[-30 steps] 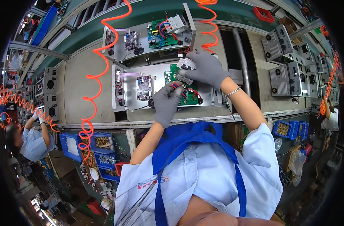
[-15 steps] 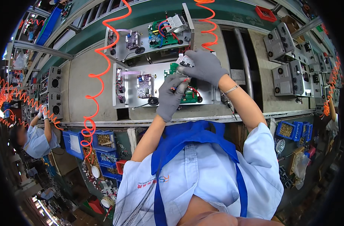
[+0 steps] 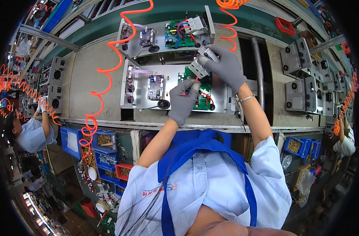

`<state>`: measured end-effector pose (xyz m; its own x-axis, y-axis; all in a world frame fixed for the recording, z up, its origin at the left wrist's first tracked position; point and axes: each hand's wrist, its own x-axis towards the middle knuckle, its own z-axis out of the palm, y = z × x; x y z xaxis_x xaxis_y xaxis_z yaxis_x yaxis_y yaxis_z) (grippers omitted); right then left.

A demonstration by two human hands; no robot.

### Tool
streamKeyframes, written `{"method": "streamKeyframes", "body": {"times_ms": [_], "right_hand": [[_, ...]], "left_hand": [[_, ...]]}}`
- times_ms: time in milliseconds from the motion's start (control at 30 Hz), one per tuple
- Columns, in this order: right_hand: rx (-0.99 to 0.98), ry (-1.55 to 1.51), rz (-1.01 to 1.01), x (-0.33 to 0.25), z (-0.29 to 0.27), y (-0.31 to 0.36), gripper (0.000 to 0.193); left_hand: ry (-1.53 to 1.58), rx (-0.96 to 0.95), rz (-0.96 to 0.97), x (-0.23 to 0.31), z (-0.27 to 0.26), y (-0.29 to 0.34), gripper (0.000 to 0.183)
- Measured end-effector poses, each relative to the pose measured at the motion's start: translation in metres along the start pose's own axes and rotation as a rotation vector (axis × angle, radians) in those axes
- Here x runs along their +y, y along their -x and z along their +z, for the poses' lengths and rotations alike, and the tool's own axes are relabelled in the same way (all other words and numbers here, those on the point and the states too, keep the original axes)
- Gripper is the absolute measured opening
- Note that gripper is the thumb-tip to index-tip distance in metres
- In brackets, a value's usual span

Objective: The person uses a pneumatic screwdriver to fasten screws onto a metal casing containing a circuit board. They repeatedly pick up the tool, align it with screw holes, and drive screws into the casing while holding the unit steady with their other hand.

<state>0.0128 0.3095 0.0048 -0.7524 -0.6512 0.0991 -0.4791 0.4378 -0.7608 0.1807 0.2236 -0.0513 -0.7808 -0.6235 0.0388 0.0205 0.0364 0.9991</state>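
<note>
My right hand [image 3: 226, 70], in a grey glove, is closed around a white-grey circuit breaker [image 3: 199, 67], held tilted above an open metal chassis [image 3: 141, 87]. My gloved left hand [image 3: 182, 100] pinches wires, and a red wire end [image 3: 196, 79] sticks up from its fingertips close to the breaker's lower edge. Whether the wire touches the breaker I cannot tell. Beneath both hands lies a green circuit board [image 3: 205, 100] with red wires, partly hidden by them. A smaller purple board [image 3: 156, 87] is mounted on the chassis's left side.
Behind stands a second chassis with a green board [image 3: 173, 36] and a breaker [image 3: 196, 26] on it. Orange coiled hoses [image 3: 104, 70] hang at left and right. Grey machine housings [image 3: 301, 94] stand to the right. Blue bins [image 3: 104, 141] of small parts sit front left. Other people work at both sides.
My right hand has turned the breaker so more of it shows. The red wire in my left hand now points up toward its lower edge. The whole view has shifted slightly.
</note>
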Motion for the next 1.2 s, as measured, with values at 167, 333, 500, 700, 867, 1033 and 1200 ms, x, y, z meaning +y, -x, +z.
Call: {"method": "streamKeyframes", "body": {"times_ms": [167,333,500,700,867,1033,1200], "right_hand": [[0.014,-0.016,-0.033,0.000,-0.002,0.000,0.061],[0.042,-0.008,-0.049,0.000,-0.003,0.002,0.061],[0.079,0.077,-0.082,-0.006,-0.004,0.005,0.062],[0.130,0.180,-0.146,-0.019,-0.006,0.011,0.062],[0.139,0.269,-0.178,-0.020,-0.005,0.012,0.062],[0.101,0.316,-0.169,-0.018,-0.008,0.012,0.062],[0.032,0.332,-0.090,-0.019,-0.011,0.009,0.062]], "left_hand": [[-0.010,-0.047,-0.049,0.004,0.001,-0.004,0.017],[0.016,-0.043,-0.092,0.015,0.004,-0.006,0.015],[-0.018,-0.027,-0.060,0.000,0.005,-0.010,0.014],[-0.108,-0.026,-0.020,0.007,0.005,-0.012,0.013],[-0.179,-0.056,-0.017,0.005,0.004,-0.013,0.015],[-0.212,-0.094,-0.040,0.006,0.001,-0.016,0.019],[-0.225,-0.186,-0.026,0.009,-0.004,-0.024,0.020]]}}
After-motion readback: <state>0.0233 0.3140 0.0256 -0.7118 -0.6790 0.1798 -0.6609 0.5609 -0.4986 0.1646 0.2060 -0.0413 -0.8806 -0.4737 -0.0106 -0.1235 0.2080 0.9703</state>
